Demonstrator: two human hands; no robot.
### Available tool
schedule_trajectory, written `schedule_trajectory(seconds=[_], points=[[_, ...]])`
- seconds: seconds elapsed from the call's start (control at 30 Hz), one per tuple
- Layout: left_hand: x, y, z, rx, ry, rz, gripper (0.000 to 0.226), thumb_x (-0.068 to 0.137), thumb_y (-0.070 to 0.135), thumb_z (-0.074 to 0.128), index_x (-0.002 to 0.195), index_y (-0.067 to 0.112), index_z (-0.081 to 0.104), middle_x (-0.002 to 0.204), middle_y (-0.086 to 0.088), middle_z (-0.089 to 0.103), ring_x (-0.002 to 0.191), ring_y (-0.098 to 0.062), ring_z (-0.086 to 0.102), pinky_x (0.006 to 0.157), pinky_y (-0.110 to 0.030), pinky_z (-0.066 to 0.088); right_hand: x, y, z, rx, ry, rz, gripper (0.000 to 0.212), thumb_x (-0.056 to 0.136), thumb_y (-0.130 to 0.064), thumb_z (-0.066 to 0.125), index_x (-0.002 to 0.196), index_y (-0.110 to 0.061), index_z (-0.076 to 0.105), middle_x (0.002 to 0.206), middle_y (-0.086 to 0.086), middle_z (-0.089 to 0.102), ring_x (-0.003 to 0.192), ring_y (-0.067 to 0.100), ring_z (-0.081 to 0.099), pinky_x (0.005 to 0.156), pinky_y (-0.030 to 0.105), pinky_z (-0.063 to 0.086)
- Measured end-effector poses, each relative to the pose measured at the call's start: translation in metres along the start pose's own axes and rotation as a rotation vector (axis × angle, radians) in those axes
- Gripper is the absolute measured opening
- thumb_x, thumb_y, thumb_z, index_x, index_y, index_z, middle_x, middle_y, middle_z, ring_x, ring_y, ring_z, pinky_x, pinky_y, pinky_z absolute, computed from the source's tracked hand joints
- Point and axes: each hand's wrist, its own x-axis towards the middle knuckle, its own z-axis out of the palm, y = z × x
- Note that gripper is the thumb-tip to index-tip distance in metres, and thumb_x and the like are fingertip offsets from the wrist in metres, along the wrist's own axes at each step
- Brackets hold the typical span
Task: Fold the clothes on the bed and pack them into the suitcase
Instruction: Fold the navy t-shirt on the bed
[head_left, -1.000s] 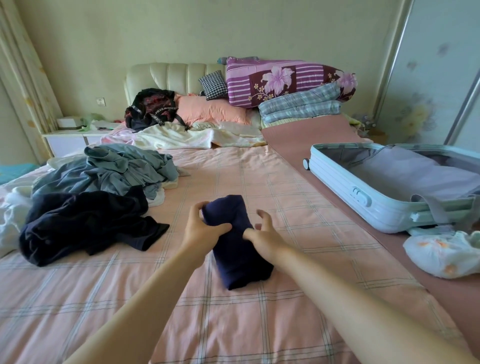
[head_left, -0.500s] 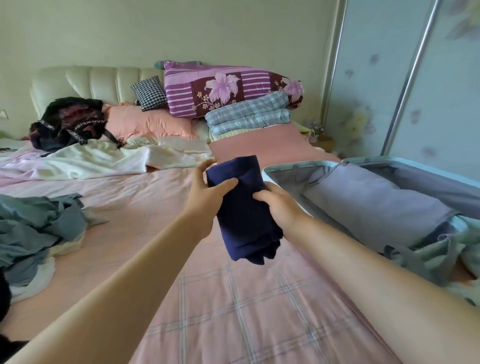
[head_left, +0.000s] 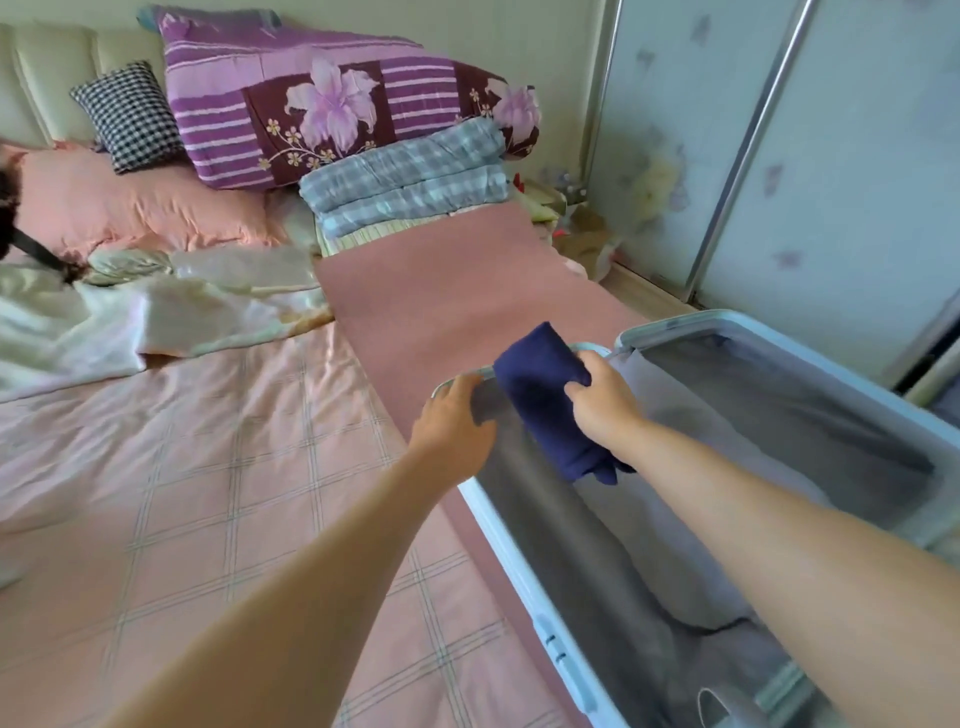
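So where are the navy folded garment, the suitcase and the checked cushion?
navy folded garment (head_left: 537, 382), head view, its upper folded face.
suitcase (head_left: 670, 323), head view, the far corner of its rim.
checked cushion (head_left: 130, 117), head view, its middle.
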Motion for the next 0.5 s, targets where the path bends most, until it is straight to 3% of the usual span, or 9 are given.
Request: schedule_trajectory(seconds=[0.13, 0.23, 0.33, 0.4, 0.5], points=[[0.028, -0.007, 0.006, 0.260, -0.003, -0.011, 0.057, 0.090, 0.013, 0.048, 0.145, 0.024, 0.040, 0.144, -0.001, 0.046, 0.129, -0.028, 0.039, 0.107, -0.038, 0.033, 0.034, 0.006, 0.034, 0.085, -0.267, 0.085, 0.036, 0.099, -0.016, 0.053, 0.134, -0.022, 0.053, 0.122, 0.003, 0.065, 0.114, 0.026, 0.059, 0.093, 0.036, 0.044], [0.044, -0.021, 0.010, 0.475, 0.091, 0.075, 0.052, 0.085, 0.010, 0.049, 0.136, 0.021, 0.050, 0.135, 0.000, 0.051, 0.122, -0.026, 0.041, 0.105, -0.035, 0.033, 0.050, 0.024, 0.069, -0.106, -0.415, 0.080, 0.064, 0.095, -0.021, 0.056, 0.154, -0.018, 0.032, 0.148, 0.006, 0.050, 0.132, 0.027, 0.050, 0.104, 0.035, 0.042], [0.058, -0.033, 0.019, 0.620, -0.073, 0.259, 0.049, 0.092, 0.016, 0.047, 0.140, 0.025, 0.050, 0.142, 0.004, 0.047, 0.133, -0.020, 0.037, 0.114, -0.032, 0.022, 0.053, 0.048, 0.100, -0.132, -0.516, 0.107, 0.074, 0.096, -0.017, 0.049, 0.160, -0.030, 0.014, 0.160, 0.003, 0.032, 0.139, 0.026, 0.043, 0.108, 0.038, 0.042], [0.068, -0.033, 0.024, 0.645, -0.188, 0.343, 0.049, 0.095, 0.018, 0.044, 0.143, 0.025, 0.046, 0.149, 0.004, 0.042, 0.139, -0.018, 0.032, 0.118, -0.032, 0.015, 0.052, 0.058, 0.112, -0.092, -0.531, 0.066, 0.071, 0.093, -0.012, 0.044, 0.156, -0.036, 0.023, 0.155, 0.003, 0.039, 0.137, 0.024, 0.045, 0.109, 0.039, 0.044], [0.080, -0.035, 0.034, 0.737, -0.331, 0.341, 0.053, 0.097, 0.025, 0.042, 0.150, 0.025, 0.037, 0.156, 0.003, 0.033, 0.141, -0.019, 0.030, 0.118, -0.035, 0.020, 0.058, 0.064, 0.109, -0.037, -0.549, 0.041, 0.064, 0.092, -0.004, 0.043, 0.150, -0.032, 0.041, 0.141, -0.001, 0.054, 0.124, 0.019, 0.055, 0.102, 0.032, 0.047]])
